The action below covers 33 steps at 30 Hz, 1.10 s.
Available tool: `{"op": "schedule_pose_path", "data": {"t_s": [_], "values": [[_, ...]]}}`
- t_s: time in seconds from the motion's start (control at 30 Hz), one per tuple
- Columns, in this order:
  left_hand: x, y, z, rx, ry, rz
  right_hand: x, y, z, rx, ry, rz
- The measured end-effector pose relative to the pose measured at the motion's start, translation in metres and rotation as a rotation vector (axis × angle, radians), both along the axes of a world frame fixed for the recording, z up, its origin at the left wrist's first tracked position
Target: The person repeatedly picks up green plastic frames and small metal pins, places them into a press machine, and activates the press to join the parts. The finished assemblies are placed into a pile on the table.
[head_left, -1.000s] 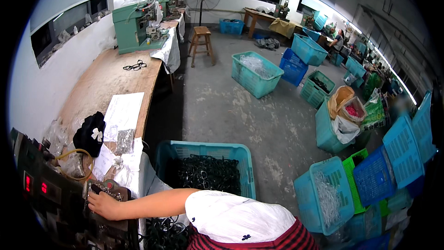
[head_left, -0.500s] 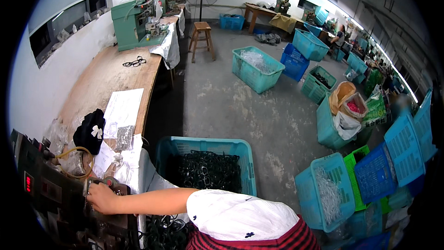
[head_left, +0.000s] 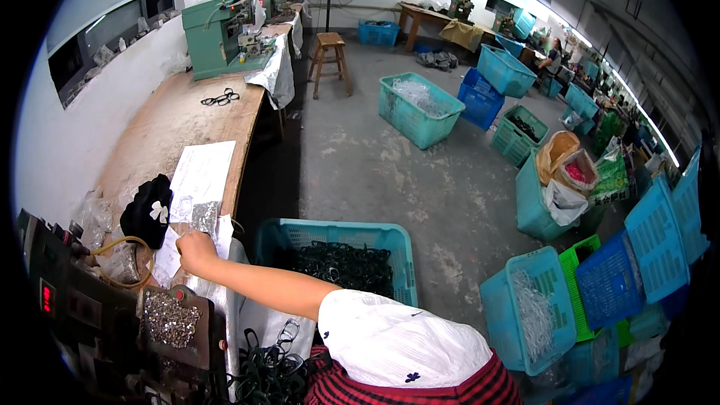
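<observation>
My right hand [head_left: 198,255] reaches out over the near end of the wooden bench, its fingers curled closed. Whatever they pinch, if anything, is hidden. Just beyond the knuckles lies a small clear bag of little grey parts [head_left: 205,216], resting on white paper sheets [head_left: 201,172]. Closer to me, a tray of small shiny metal pieces [head_left: 171,319] sits on the dark machine [head_left: 67,307]. Dark glasses frames [head_left: 274,367] are heaped beside the machine, below my forearm. My left hand is out of view.
A black cap [head_left: 148,214] with a white bow lies left of the papers. A turquoise crate [head_left: 409,255] of black frames stands right of the bench. Another glasses frame [head_left: 220,97] lies farther along the bench, before a green machine [head_left: 210,41]. Crates line the right side.
My right hand has left the metal-piece tray and moved forward along the bench to the clear bag. The pieces in the tray and more of the heaped frames are now uncovered.
</observation>
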<state>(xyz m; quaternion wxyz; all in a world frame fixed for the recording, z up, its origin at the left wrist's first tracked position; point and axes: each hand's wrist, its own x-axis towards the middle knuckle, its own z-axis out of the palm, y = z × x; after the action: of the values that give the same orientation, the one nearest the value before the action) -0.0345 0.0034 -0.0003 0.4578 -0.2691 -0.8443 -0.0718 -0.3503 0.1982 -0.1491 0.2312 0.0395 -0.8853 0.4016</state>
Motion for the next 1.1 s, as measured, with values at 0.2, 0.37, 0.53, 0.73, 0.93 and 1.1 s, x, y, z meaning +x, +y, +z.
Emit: {"op": "schedule_pose_path", "data": {"t_s": [0.2, 0.37, 0.53, 0.73, 0.93, 1.1], "values": [[0.000, -0.003, 0.000, 0.001, -0.011, 0.009, 0.017, 0.008, 0.003, -0.146, 0.023, 0.151], [0.001, -0.004, -0.002, -0.001, -0.028, 0.006, 0.048, 0.018, 0.016, -0.333, 0.012, 0.256], [0.000, -0.004, -0.004, 0.010, -0.044, -0.004, 0.091, -0.018, 0.047, -0.567, 0.039, 0.476], [0.003, -0.003, -0.002, -0.003, -0.043, -0.004, 0.138, -0.069, 0.102, -0.726, 0.084, 0.764], [0.003, -0.004, -0.005, 0.005, -0.059, -0.007, 0.146, -0.072, 0.086, -0.787, -0.016, 0.755], [0.002, -0.004, -0.003, 0.012, -0.069, -0.012, 0.150, -0.068, 0.091, -0.781, -0.017, 0.718]]}}
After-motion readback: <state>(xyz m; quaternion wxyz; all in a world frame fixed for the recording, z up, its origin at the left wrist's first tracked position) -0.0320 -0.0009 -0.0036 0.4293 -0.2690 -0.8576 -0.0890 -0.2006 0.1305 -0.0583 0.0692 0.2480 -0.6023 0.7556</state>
